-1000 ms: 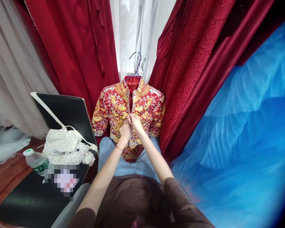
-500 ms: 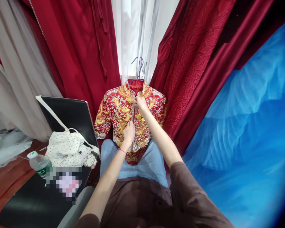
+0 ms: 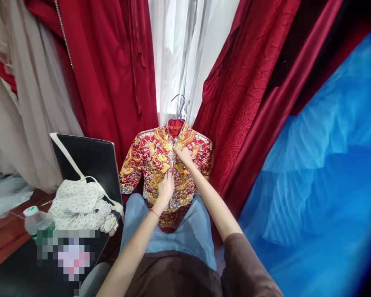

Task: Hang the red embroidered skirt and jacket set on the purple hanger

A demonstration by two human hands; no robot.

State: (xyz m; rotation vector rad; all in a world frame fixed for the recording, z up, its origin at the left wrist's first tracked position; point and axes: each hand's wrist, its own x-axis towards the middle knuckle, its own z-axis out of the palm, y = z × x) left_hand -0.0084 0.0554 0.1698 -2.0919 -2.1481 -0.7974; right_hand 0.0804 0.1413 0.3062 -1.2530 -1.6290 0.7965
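Note:
A red jacket (image 3: 148,159) with gold and silver embroidery hangs on a purple hanger (image 3: 179,108) in front of me, its hem resting on my knees. My left hand (image 3: 165,190) pinches the front seam low on the chest. My right hand (image 3: 183,155) is closed on the same seam higher up, just under the collar. What the right fingers grip is too small to name.
A black chair (image 3: 89,159) at my left holds a white dotted bag (image 3: 80,202) and a water bottle (image 3: 34,220). Dark red drapes (image 3: 111,74) hang left and right, white sheer curtain (image 3: 179,49) behind, blue tulle (image 3: 321,185) fills the right.
My right hand climbed from mid-chest next to the left hand up the front seam toward the collar, then dropped slightly. The left hand stayed low on the seam. The view tilted.

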